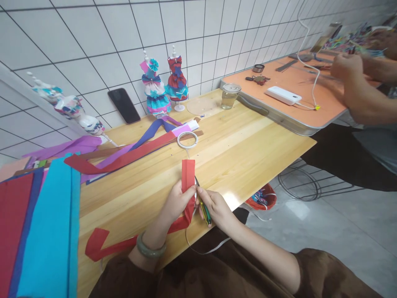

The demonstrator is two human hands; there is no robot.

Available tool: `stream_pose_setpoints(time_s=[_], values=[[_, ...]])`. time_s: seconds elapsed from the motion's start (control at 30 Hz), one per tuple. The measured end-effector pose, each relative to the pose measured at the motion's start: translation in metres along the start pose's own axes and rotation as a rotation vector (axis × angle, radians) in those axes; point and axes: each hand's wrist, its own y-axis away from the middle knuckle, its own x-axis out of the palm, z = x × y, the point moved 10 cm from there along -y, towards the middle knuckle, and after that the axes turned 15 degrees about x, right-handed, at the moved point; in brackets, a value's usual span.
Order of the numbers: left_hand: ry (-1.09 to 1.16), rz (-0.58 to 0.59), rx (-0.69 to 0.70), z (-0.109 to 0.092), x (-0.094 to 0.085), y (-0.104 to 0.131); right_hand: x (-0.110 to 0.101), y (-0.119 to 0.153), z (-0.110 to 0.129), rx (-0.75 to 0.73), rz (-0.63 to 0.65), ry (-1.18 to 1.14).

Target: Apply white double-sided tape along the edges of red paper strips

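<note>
Near the table's front edge, my left hand (177,202) is closed on a red strip (188,170), crepe paper or cloth. One end stands up above my thumb; the rest trails left along the table edge past my wrist. In my right hand (218,207) is a pair of scissors (205,212) with green and yellow handles, its dark blades pointing up beside the strip. Both hands meet at the strip's right edge, and my fingers partly hide the blades. A narrow white tape hangs below my hands. Beyond the strip lies a tape roll (187,147).
Blue sheets (46,231) and long red strips (124,163) cover the left side. Dressed mannequin figures (155,91), a phone (124,105) and a lidded cup (228,99) stand along the wall. At right, another person's hands (347,66) are over an orange table (310,89).
</note>
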Motion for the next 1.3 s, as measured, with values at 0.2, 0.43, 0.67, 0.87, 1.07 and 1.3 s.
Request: stream_pose_setpoints(time_s=[0.2,0.43,0.67,0.87,1.07,1.3], values=[[0.031,-0.039,-0.04,0.008,-0.004,0.002,0.0,0.0,-0.004,0.022,0.017,-0.001],[0.23,-0.07,-0.11,0.005,0.005,0.007,0.004,0.0,-0.007,0.096,0.026,-0.126],[0.278,-0.085,-0.122,0.005,0.006,0.01,0.007,0.002,-0.008,0.086,0.01,-0.187],[0.308,-0.052,-0.153,0.008,0.01,0.013,0.007,0.004,-0.01,0.091,-0.002,-0.223],[0.338,-0.038,-0.119,0.005,0.011,0.012,0.007,0.005,-0.007,0.063,-0.014,-0.191],[0.352,-0.073,-0.112,0.004,0.011,0.012,0.006,0.006,-0.004,0.027,-0.048,-0.152]])
